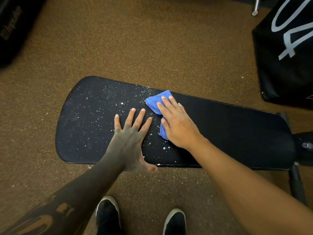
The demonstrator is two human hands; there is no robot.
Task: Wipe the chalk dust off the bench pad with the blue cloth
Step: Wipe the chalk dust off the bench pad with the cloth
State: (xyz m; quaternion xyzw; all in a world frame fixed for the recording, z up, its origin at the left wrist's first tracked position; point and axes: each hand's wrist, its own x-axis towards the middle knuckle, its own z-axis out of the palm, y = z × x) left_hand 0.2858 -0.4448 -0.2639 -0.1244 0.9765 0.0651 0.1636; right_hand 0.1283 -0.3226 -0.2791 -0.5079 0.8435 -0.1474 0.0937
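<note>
A long black bench pad (228, 129) runs across the view. White chalk dust (94, 116) speckles its left half; the right half looks dark and free of specks. My right hand (176, 122) presses flat on a crumpled blue cloth (155, 102) near the pad's middle, with the cloth poking out past my fingertips and below my thumb. My left hand (130, 138) lies flat on the pad just left of the cloth, fingers spread, holding nothing. Its thumb hangs over the pad's near edge.
Brown speckled carpet (152, 48) surrounds the bench, with some chalk specks under the near edge. A black box with white lettering (286, 51) stands at the right. Black bench frame tubing (298, 182) sits at the pad's right end. My two black shoes (140, 217) are below.
</note>
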